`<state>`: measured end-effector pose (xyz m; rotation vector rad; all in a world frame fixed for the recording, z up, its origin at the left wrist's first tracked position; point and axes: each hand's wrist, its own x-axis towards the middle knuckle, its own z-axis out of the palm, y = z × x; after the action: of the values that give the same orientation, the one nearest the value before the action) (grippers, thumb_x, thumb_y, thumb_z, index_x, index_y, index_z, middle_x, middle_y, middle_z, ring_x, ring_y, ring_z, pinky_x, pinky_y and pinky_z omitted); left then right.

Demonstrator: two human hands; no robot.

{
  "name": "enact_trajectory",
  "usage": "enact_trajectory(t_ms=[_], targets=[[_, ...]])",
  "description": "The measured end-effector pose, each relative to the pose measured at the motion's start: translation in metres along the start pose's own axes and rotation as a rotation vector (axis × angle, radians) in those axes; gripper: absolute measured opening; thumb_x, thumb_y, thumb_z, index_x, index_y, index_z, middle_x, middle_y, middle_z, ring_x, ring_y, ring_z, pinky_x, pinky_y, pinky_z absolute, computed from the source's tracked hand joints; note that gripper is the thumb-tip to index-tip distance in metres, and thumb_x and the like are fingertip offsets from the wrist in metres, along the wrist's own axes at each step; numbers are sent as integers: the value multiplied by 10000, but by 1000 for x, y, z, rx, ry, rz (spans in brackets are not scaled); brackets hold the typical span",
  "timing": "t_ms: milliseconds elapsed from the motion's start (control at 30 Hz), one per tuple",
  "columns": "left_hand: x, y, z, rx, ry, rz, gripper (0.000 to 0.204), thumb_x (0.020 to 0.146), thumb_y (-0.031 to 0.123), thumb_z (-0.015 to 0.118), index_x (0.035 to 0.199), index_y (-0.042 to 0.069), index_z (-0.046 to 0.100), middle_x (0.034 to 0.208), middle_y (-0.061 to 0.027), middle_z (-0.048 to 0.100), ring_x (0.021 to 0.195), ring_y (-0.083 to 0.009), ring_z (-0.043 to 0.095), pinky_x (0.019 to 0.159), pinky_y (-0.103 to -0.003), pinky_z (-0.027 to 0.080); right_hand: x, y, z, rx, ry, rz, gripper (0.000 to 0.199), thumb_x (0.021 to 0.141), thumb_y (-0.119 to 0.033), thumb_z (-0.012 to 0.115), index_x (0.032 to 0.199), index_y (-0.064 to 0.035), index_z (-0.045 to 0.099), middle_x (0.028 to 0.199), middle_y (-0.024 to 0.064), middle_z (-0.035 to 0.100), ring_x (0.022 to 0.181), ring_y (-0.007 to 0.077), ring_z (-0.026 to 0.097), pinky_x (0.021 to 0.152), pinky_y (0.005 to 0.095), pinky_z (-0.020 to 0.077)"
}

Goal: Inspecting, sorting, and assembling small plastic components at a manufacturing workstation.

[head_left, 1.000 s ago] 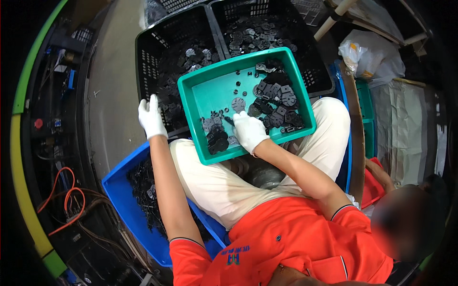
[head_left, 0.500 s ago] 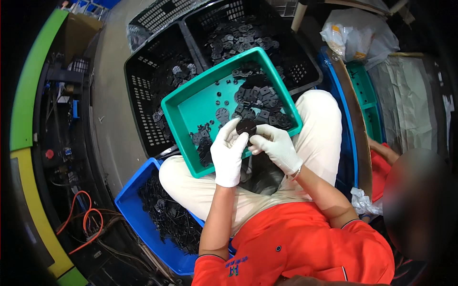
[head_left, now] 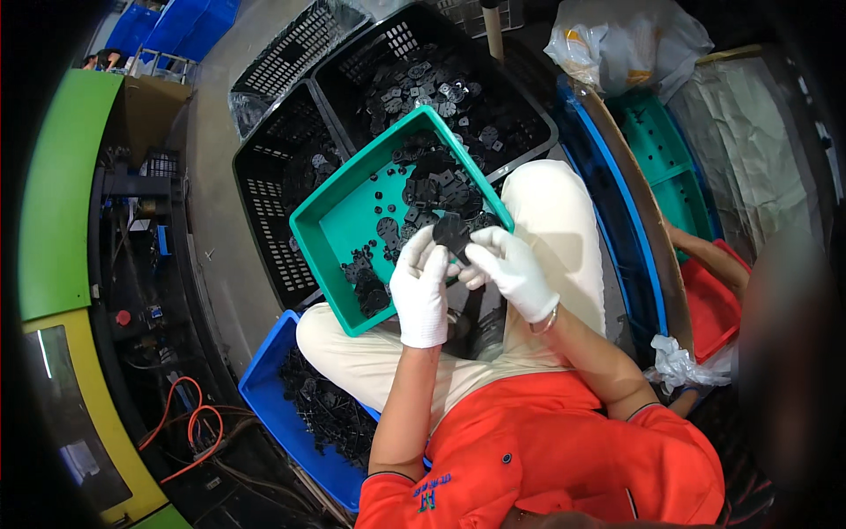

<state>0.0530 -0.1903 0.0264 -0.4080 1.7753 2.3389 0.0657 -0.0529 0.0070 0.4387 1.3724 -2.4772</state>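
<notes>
A flat black plastic part (head_left: 452,234) is held up between my two white-gloved hands, above the near side of a green tray (head_left: 330,278). My left hand (head_left: 421,286) pinches its left edge between thumb and fingers. From the other side, my right hand (head_left: 513,271) grips the right edge. The green tray rests across my legs. Dark flat parts (head_left: 441,189) pile up in its right half, and a few small round black pieces (head_left: 379,196) lie scattered on its floor. A smaller heap (head_left: 363,280) sits in the tray's near left corner.
Black perforated crates (head_left: 269,207) with more dark parts stand beyond the tray. A blue bin (head_left: 264,375) of thin black pieces sits at my left. Machinery with an orange hose (head_left: 196,407) runs along the far left. Another person's arm (head_left: 709,256) reaches in near a red container (head_left: 712,313) at right.
The black part shows a different face and outline now, turned between my fingers. Both hands stay on it. The whole view has shifted slightly, bringing more of the left side in.
</notes>
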Motion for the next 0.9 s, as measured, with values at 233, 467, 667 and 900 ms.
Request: enact_trajectory(t_ms=[233,467,667,900], targets=[[34,-9,-44,280,85,54,396,902,112,605,1247,-57,508,1120,-138,626,940,-154,607,795,-271,506,108,-60,-8,247,51,-179,281,951,-249,564,1039,18,569,939,144,638,765,191,639,673,306,556],[112,-19,-16,1327,-241,688,744,666,304,808,1315,112,499,1361,-233,430,1239,-414,420,1007,-458,400,117,-46,-21,355,66,-207,357,950,-140,536,1238,54,454,1106,192,595,955,247,628,804,329,553],[142,-21,1,1505,-247,579,670,613,345,817,1206,199,543,1428,-177,306,1227,-441,372,923,-497,465,93,-39,-22,289,20,-297,363,960,-134,515,1264,49,434,1102,167,593,936,205,623,812,304,535],[106,-20,-57,766,-127,375,509,768,35,701,1237,26,505,1118,-93,580,1013,-175,550,907,-297,452,79,-21,-11,214,10,-221,358,968,-161,501,1254,46,447,1091,143,593,927,181,614,819,297,523]])
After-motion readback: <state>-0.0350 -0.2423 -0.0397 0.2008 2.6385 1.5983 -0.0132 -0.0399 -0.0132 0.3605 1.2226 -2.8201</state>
